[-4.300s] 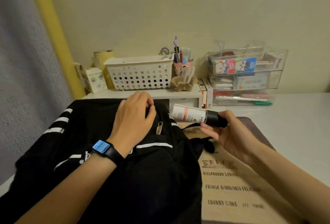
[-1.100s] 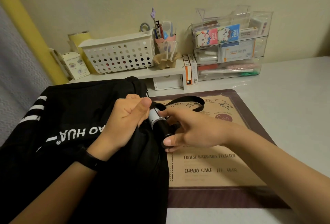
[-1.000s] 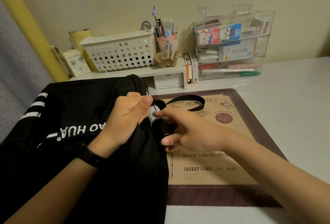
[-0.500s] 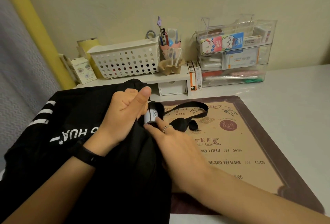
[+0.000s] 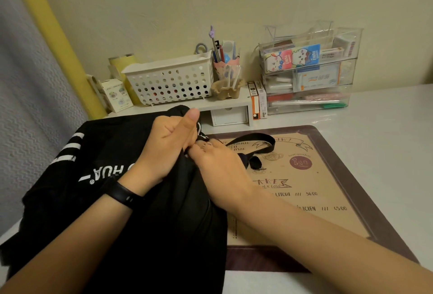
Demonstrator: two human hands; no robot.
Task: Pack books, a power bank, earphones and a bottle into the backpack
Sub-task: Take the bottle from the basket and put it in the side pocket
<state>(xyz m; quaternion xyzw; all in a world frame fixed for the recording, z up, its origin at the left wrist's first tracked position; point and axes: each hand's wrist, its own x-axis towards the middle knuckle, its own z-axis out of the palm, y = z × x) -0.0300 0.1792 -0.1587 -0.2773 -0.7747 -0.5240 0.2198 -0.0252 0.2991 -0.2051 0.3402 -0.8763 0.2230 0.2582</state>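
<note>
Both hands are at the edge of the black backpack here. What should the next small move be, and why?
Probably draw the right hand back out of the opening. Its fingertips are tucked into the fold of the backpack that the left hand grips in a fist, thumb up, and no bottle shows, so it likely sits inside already.

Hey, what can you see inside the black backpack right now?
None of its contents show. The left hand grips the backpack at its opening and the right hand presses its fingertips in there; hands and black fabric cover whatever is inside.
</note>
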